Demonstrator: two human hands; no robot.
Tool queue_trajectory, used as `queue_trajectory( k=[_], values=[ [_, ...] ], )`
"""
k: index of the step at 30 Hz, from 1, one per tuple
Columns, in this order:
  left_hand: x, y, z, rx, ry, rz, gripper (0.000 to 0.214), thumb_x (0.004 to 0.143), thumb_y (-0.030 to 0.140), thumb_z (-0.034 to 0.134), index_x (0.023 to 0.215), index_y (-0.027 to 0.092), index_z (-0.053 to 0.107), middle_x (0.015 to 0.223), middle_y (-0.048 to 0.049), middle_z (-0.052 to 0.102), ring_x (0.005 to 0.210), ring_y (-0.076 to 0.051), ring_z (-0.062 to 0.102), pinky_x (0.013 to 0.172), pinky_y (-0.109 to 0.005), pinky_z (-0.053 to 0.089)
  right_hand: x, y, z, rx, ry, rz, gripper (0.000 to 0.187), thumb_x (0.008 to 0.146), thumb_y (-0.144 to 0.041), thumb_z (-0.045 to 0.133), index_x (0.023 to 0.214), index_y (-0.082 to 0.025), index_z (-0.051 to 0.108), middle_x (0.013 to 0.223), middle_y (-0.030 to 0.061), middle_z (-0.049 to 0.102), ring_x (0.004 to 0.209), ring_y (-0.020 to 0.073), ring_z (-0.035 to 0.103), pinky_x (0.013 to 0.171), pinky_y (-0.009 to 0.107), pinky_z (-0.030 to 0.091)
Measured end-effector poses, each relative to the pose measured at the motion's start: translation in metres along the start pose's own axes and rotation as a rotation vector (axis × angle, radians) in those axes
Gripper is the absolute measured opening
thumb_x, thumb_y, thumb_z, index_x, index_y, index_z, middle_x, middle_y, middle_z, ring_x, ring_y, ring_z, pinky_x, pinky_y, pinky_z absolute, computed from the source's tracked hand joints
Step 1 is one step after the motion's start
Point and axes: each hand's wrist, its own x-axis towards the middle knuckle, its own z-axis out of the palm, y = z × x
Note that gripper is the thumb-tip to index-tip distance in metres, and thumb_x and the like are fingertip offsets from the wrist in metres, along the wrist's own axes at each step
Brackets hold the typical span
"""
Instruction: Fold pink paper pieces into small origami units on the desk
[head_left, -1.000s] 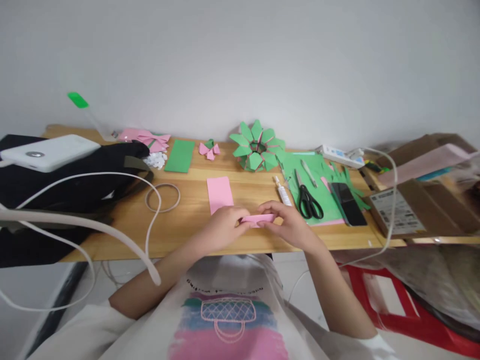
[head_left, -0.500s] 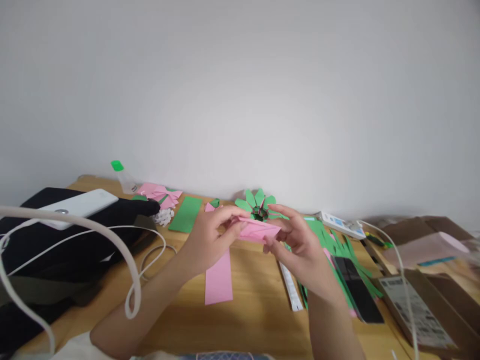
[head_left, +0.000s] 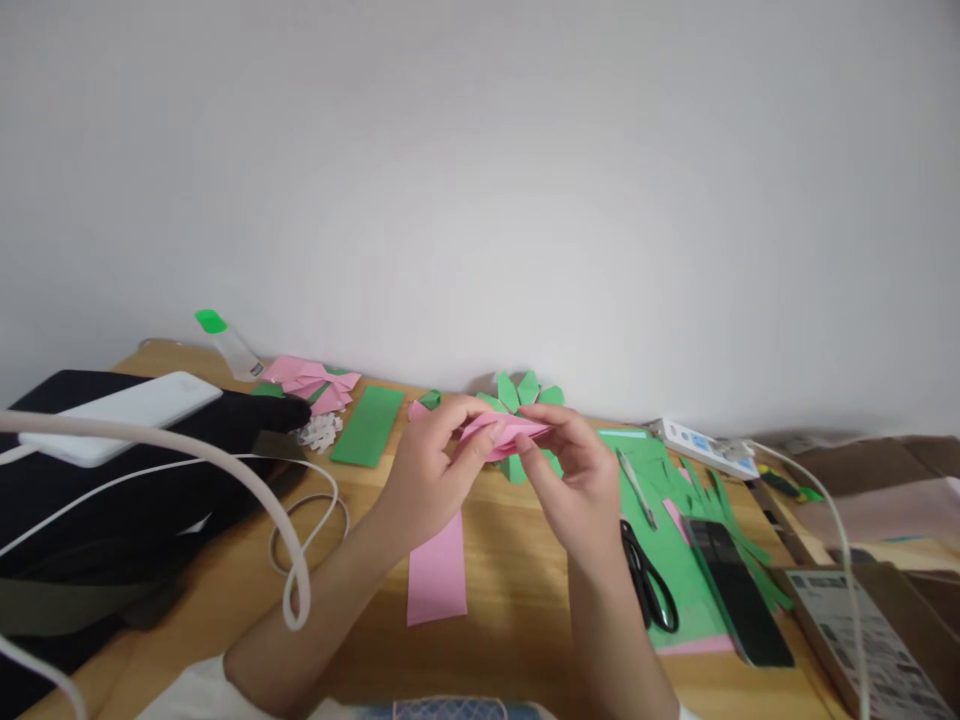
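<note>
Wooden tabletop [head_left: 517, 610] lies below the left hand [head_left: 431, 472] and the right hand [head_left: 581, 485], a pale wall [head_left: 480, 200] beyond them; both, half curled, pinch folded pink paper [head_left: 504, 434] between them.

It's a craft workspace [head_left: 517, 610] — scissors [head_left: 634, 552], folded pink paper [head_left: 513, 431].

Matt paper, grained wood, smooth plastic

The folded pink paper [head_left: 504, 432] looks matt and smooth, with crisp creases; the pink strip [head_left: 437, 580] and green rectangle [head_left: 367, 427] are flat matt paper too. Beneath lies a surface [head_left: 517, 610] of pale, grained wood with a faint sheen. The phone [head_left: 739, 600] has a dark, glossy face. The scissors [head_left: 636, 565] show smooth black handles, apparently plastic. The white slab [head_left: 127, 418] looks like smooth plastic, resting on soft, dull black cloth [head_left: 259, 412]. The wall [head_left: 480, 200] is matt.
</note>
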Motion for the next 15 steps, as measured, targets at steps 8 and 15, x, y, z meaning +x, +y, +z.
queue_trajectory(
  k=[8, 15],
  values=[
    [-0.003, -0.006, 0.002, 0.089, -0.054, 0.084, 0.013, 0.089, 0.014, 0.055, 0.084, 0.02, 0.066, 0.077, 0.0032, 0.07, 0.069, -0.011, 0.062, 0.066, -0.021, 0.047, 0.006, 0.004, 0.003, -0.137, -0.088, 0.024, 0.019, 0.073, -0.011, 0.058, 0.086, -0.022, 0.065, 0.083, 0.0001, 0.066, 0.08, 0.0163, 0.06, 0.074, 0.03, 0.047],
    [-0.001, -0.018, -0.003, 0.195, 0.027, -0.031, 0.015, 0.085, 0.02, 0.062, 0.099, 0.023, 0.064, 0.089, 0.0029, 0.072, 0.077, -0.014, 0.066, 0.07, -0.024, 0.049, 0.002, 0.014, -0.009, -0.188, -0.498, 0.139, 0.012, 0.075, -0.012, 0.056, 0.07, -0.018, 0.064, 0.069, -0.001, 0.062, 0.067, 0.0141, 0.054, 0.063, 0.027, 0.04]
  ],
)
